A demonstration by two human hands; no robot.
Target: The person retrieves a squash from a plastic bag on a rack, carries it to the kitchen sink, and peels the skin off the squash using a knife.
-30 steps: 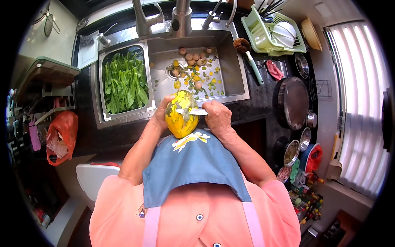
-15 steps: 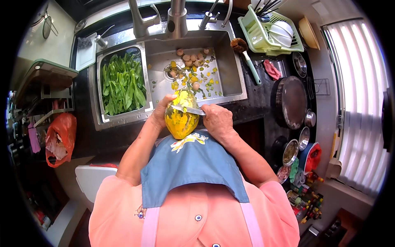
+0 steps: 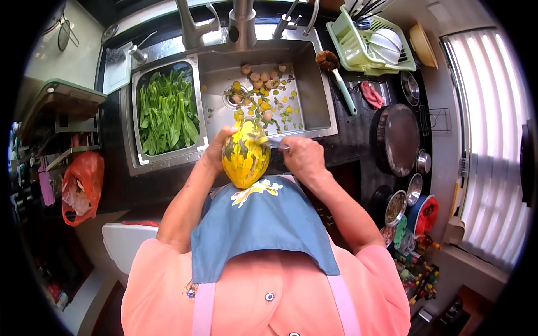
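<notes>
A partly peeled pumpkin [image 3: 245,159], yellow with dark green patches of skin, rests against the blue apron at the sink's front edge. My left hand [image 3: 215,150] is closed around its left side. On the other side, my right hand [image 3: 304,158] grips the handle of a knife [image 3: 274,143]. The blade reaches the pumpkin's upper right and is partly blurred. Peel scraps [image 3: 263,105] in yellow and green lie with several eggshells [image 3: 261,78] in the sink basin just beyond the pumpkin.
Leafy greens [image 3: 168,109] fill the smaller left basin. Faucets [image 3: 241,25] stand behind the sink [image 3: 314,84]. To the right are a brown-headed brush [image 3: 343,92], a green dish rack [image 3: 353,45], a pink cloth [image 3: 371,94] and a round dark pan [image 3: 397,139]. A red plastic bag [image 3: 82,187] hangs at left.
My right hand has shifted slightly right with the knife, whose blade now sits at the pumpkin's right side instead of across its front. The pumpkin has turned a little, showing more yellow flesh.
</notes>
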